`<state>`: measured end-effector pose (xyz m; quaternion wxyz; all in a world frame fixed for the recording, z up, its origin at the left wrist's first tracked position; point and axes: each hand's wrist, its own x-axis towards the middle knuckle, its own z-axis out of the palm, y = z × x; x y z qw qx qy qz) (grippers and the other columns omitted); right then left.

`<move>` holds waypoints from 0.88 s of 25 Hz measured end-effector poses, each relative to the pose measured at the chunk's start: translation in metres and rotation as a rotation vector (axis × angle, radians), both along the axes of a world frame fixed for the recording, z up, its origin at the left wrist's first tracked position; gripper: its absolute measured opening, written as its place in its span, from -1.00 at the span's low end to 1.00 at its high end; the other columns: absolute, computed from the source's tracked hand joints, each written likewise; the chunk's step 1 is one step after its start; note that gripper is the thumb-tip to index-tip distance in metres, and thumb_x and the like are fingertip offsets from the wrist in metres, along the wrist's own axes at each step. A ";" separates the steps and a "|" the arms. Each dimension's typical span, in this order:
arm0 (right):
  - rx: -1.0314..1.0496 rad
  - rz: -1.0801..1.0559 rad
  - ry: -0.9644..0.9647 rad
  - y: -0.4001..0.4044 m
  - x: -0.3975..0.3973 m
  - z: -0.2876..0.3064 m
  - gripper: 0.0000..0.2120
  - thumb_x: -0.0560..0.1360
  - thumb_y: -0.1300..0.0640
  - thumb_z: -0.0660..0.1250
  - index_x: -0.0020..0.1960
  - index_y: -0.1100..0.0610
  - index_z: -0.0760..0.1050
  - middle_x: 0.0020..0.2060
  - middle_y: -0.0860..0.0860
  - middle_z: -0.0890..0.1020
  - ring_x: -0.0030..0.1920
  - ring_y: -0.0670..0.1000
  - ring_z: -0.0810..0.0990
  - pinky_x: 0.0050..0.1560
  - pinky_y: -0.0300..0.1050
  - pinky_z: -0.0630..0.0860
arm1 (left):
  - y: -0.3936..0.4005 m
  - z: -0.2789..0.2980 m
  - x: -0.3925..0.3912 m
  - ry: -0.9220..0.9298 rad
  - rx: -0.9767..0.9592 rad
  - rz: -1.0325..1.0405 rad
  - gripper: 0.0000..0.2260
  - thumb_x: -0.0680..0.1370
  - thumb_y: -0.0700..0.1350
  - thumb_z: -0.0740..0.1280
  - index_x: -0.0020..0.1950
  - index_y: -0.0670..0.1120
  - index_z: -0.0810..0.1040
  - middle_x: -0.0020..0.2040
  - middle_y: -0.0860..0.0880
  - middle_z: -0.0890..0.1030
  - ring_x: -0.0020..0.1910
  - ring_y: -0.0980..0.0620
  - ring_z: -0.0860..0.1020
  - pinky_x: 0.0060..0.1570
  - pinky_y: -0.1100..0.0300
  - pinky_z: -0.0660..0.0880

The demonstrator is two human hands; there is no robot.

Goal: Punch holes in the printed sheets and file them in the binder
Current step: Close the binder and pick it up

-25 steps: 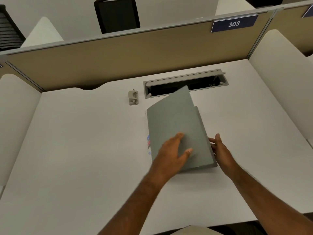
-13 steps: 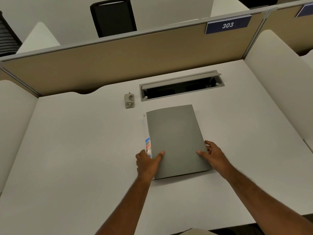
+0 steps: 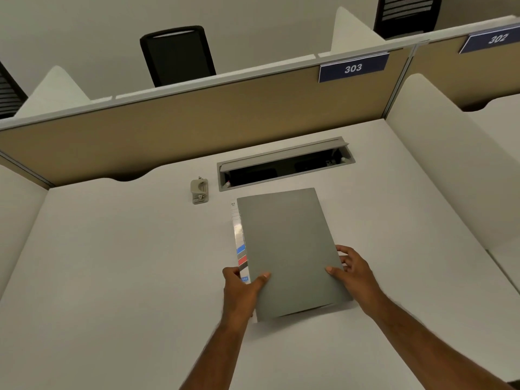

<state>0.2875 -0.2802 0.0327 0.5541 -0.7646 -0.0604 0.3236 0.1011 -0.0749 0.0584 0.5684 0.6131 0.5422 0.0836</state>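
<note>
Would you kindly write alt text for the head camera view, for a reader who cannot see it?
Two bare hands hold a closed grey binder flat on a white desk, the left hand at its colour-striped spine edge and the right hand at its opposite edge. A small hole punch sits beyond it, beside an open cable tray under a partition sign reading 303.

My two arms are bare from the near edge of view up to the wrists: no sleeves, watch or bracelet. My left hand and right hand wear no gloves, and my fingers carry no rings.
</note>
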 end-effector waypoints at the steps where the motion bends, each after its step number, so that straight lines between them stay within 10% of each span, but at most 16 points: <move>1: 0.012 -0.005 -0.008 -0.003 0.007 0.002 -0.50 0.46 0.27 0.51 0.32 -0.01 0.47 0.02 0.10 0.68 -0.03 0.10 0.68 -0.07 -0.11 0.56 | -0.003 0.003 0.006 -0.004 0.018 -0.015 -0.43 0.40 0.03 0.62 0.20 -0.02 0.33 0.07 0.00 0.58 -0.03 0.00 0.66 -0.14 0.14 0.65; 22: 0.061 -0.137 -0.131 -0.091 0.184 0.029 -0.48 0.51 0.25 0.46 0.39 -0.08 0.46 0.11 0.08 0.65 0.07 0.15 0.66 0.04 0.04 0.59 | -0.062 0.036 0.193 -0.040 0.070 -0.323 -0.58 0.54 0.07 0.48 0.19 0.00 0.30 0.05 0.05 0.56 -0.13 0.05 0.65 -0.26 0.30 0.55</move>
